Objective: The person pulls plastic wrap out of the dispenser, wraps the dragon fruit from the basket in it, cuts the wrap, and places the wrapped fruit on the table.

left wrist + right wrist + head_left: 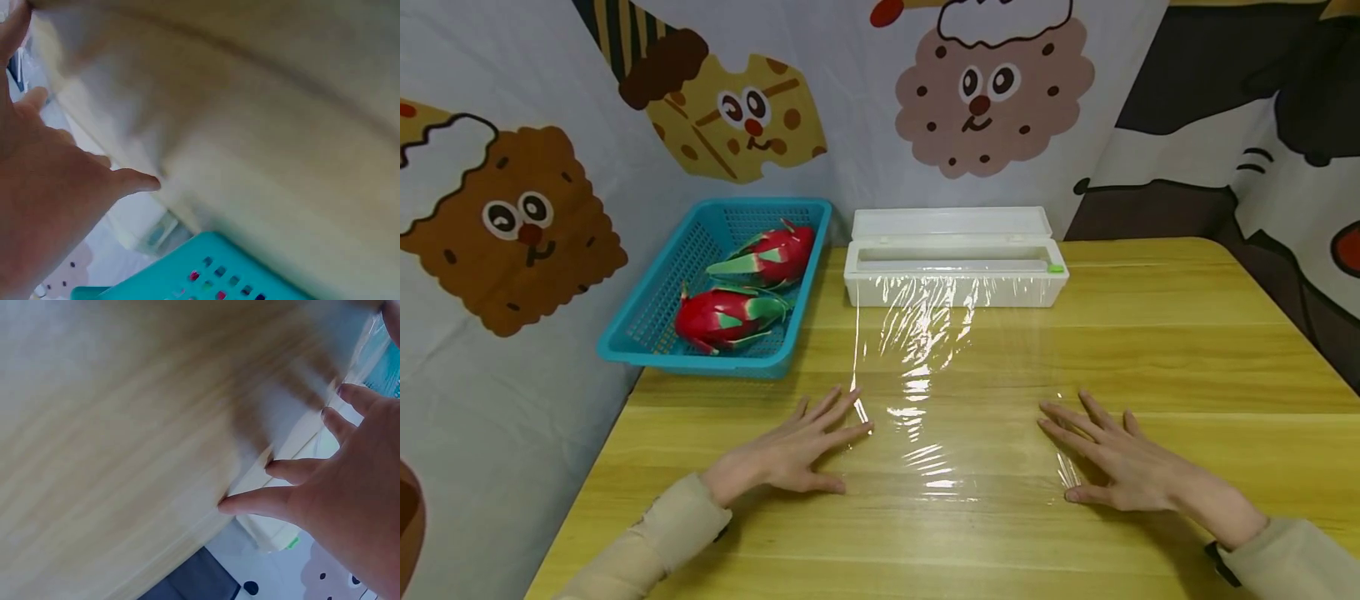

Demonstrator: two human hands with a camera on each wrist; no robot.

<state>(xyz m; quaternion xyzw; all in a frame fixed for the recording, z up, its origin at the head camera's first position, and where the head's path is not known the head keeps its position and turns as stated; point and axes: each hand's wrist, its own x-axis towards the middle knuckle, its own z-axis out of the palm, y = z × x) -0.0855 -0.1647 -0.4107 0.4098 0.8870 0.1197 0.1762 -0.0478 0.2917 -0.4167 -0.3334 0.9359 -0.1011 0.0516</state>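
A sheet of clear cling film (925, 392) runs from a white dispenser box (955, 289) toward the front of the wooden table. At the film's left edge, my left hand (793, 450) lies with spread fingers, its fingertips touching the film. Along the opposite edge my right hand (1123, 462) has its fingers spread too, fingertips on the film. In the left wrist view the left hand (56, 175) shows straight fingers; in the right wrist view the right hand (350, 475) has its fingertips on the tabletop. The box's lid (951, 222) stands raised at the back.
A blue plastic basket (617, 348) at the back left holds two dragon fruits (722, 319). A small green piece (1056, 269) sits at the box's right end. Behind the wooden table (1210, 350) hangs a cartoon-printed cloth (865, 100).
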